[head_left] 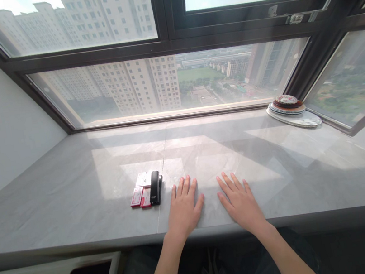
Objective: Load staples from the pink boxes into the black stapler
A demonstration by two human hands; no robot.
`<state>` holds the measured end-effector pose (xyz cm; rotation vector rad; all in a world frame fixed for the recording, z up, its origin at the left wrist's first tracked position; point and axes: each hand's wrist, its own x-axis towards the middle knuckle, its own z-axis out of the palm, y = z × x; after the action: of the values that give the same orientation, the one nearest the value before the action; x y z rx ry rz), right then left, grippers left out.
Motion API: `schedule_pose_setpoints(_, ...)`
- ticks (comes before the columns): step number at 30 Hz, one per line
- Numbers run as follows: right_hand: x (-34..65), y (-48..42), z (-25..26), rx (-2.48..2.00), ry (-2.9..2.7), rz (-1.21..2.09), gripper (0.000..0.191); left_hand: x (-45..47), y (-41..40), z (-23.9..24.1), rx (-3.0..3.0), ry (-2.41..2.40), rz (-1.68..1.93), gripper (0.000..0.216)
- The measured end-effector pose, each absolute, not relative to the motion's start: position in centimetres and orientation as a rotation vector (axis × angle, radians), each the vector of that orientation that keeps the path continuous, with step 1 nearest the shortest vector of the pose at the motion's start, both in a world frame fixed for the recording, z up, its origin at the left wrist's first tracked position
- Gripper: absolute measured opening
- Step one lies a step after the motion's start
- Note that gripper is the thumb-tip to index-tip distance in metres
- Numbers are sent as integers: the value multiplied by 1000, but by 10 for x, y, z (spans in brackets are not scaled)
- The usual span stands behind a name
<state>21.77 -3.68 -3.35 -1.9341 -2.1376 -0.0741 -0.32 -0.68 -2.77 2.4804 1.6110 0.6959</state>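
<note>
A black stapler [155, 188] lies left of the middle of the picture, a bit low, on the grey window sill [74, 194]. It is long and thin and points up the picture. Just to its left sit three little packs: a white pack [143, 179] on top, and two red and white packs [137, 197] side by side below.

Black stapler [155, 188], red-and-white boxes [137, 196]

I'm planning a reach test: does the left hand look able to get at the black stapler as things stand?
Probably yes: the left hand lies palm down just beside the black stapler, and nothing shows between them but the grey ledge.
</note>
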Motion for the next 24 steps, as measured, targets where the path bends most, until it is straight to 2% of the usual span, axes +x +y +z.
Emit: schedule_pose_setpoints(24, 218, -37, -30, -1922, -2135, -46, 57, -3, -9, -22, 2500, 1648, 604, 53)
